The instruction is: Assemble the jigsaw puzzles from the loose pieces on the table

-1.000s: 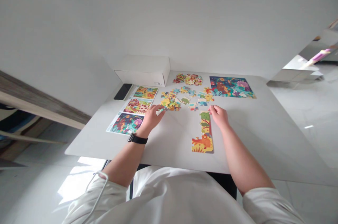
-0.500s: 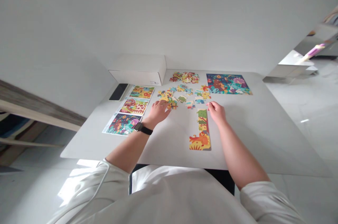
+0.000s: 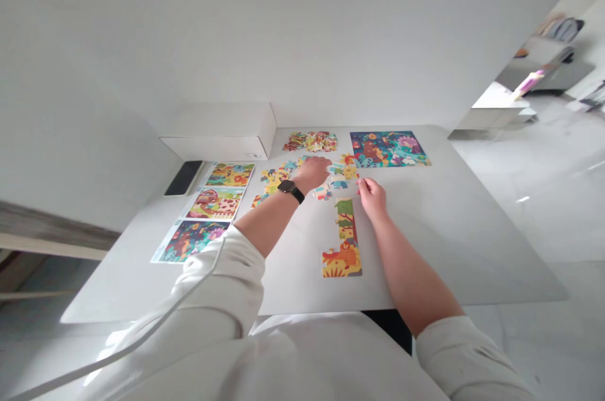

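My left hand (image 3: 316, 171), with a black watch (image 3: 290, 190) on the wrist, reaches out over the loose puzzle pieces (image 3: 273, 178) scattered mid-table; its fingers curl down among them and are hidden by the back of the hand. My right hand (image 3: 372, 195) rests on the table at the top right corner of a partly built L-shaped puzzle strip (image 3: 344, 242), fingers drawn together at the strip's upper edge. Whether they pinch a piece I cannot make out.
A finished dark puzzle (image 3: 390, 149) lies at the far right of the white table (image 3: 449, 231), and a pile of pieces (image 3: 312, 141) sits behind the scatter. Three picture cards (image 3: 215, 202), a white box (image 3: 222, 130) and a black phone (image 3: 183, 178) are on the left.
My left hand has moved from the left edge of the scatter forward and right into its middle. My right hand stays at the strip's top. The view has swung left.
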`<state>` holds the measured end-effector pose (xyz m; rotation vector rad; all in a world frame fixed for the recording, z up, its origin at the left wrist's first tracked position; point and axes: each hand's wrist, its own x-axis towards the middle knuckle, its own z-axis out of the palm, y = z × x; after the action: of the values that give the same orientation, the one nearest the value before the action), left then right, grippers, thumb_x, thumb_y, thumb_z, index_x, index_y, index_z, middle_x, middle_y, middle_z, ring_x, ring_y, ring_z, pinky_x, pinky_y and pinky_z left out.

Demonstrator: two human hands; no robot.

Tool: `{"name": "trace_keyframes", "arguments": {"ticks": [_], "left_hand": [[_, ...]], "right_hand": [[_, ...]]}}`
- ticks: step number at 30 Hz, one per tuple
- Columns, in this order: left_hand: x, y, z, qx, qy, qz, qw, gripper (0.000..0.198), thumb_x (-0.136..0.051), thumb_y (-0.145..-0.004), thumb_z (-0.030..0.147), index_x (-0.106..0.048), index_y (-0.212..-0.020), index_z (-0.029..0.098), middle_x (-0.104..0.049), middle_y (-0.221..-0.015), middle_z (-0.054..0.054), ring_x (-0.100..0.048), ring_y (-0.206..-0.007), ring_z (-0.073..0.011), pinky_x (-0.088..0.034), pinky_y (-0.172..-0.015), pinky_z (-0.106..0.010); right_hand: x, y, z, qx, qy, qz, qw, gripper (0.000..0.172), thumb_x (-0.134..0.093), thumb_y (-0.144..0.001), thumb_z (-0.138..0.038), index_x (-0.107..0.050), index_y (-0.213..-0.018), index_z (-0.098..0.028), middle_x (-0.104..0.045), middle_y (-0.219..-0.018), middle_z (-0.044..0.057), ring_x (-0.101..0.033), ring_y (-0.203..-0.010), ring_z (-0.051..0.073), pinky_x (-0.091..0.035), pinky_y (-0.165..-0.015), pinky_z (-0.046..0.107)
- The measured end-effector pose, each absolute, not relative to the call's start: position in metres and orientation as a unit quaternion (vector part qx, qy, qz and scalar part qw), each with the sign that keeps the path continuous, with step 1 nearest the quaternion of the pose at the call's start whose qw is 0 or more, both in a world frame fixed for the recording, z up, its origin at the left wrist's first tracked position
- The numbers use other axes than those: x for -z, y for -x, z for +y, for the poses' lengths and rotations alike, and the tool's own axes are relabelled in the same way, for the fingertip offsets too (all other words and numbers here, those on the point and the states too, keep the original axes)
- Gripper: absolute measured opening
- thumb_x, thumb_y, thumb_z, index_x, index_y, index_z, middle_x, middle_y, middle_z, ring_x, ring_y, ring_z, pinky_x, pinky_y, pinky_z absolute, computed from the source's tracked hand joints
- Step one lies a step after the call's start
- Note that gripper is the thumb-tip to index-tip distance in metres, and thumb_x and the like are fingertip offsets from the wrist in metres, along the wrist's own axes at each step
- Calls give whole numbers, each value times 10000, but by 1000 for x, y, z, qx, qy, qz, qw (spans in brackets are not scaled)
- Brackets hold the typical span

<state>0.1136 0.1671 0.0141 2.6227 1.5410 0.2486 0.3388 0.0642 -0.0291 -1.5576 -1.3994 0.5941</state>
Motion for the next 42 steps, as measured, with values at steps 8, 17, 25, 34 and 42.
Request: {"name": "trace_keyframes", "arguments": {"ticks": [8, 17, 25, 34, 42], "left_hand": [[0, -129, 220, -38, -883, 463, 74, 467, -717, -929, 263, -682, -1391, 199, -750, -1341, -134, -673, -1273, -302, -506, -1071, -380], [-4, -131, 242, 19, -884, 463, 59, 525, -799, -815, 359, -744, -1313, 204, -704, -1372, -157, -649, -1265, -340, -491, -1076, -403], [-24, -116, 217, -138, -824, 525, 162, 230, -745, -862, 263, -697, -1076, 195, -763, -984, -73, -691, -907, -237, -510, -842, -329], [-28, -74, 113, -411, -648, 472, 434, 256, -794, -904, 350, -622, -1016, 197, -684, -869, -1, -686, -672, -124, -573, -684, -271], [2, -63, 39, -481, -593, 435, 477, 414, -858, -867, 507, -683, -1063, 187, -720, -906, -21, -726, -707, -126, -630, -712, -280]], "right_hand": [[30, -335, 64, -244, 623, -569, 477, 556, -456, -1002, -683, -760, -927, -224, -721, -716, 44, -658, -706, 225, -493, -729, 310], [32, -335, 68, -268, 625, -553, 482, 577, -476, -980, -705, -783, -942, -218, -734, -722, 50, -678, -709, 241, -502, -713, 321], [32, -337, 68, -256, 627, -551, 487, 579, -481, -966, -722, -771, -923, -223, -730, -716, 49, -674, -706, 239, -496, -709, 321], [21, -326, 60, -262, 581, -592, 493, 534, -533, -932, -727, -747, -996, -241, -785, -880, 78, -713, -839, 268, -553, -808, 367], [3, -291, 17, -416, 476, -649, 423, 468, -627, -940, -661, -705, -1152, -251, -780, -949, 45, -725, -876, 231, -564, -776, 331]]}}
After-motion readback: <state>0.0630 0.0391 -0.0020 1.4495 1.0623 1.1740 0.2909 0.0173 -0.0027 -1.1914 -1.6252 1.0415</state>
